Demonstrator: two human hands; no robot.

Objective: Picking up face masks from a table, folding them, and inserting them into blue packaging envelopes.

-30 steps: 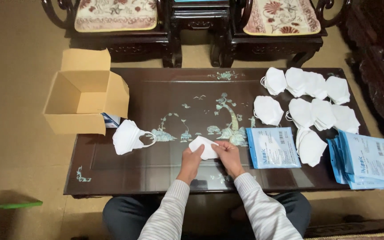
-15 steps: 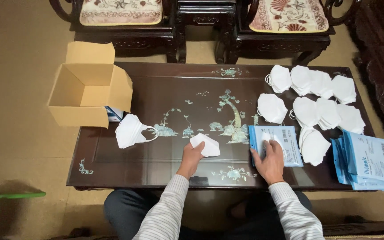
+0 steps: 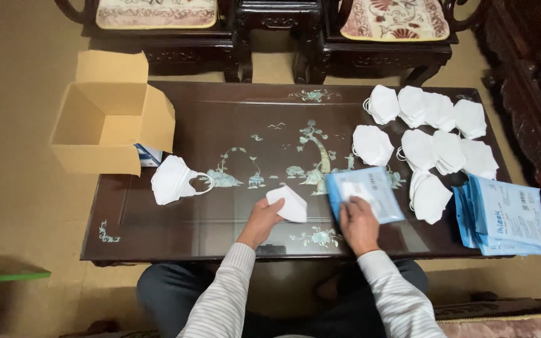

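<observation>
A flat blue packet (image 3: pixel 365 194) is lying near the tabletop's (image 3: pixel 233 119) front edge. A stack of similar blue packets (image 3: pixel 505 216) is sitting at the right end. An open cardboard box (image 3: pixel 111 122) is overhanging the left end, a small blue-and-white carton (image 3: pixel 150 154) peeking out beside it.

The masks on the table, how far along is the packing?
Done, it seems: one mask by the box. In hand: left hand holds a folded mask, right hand rests on a blue pouch. Left: a loose pile of masks and pouch stack.
</observation>
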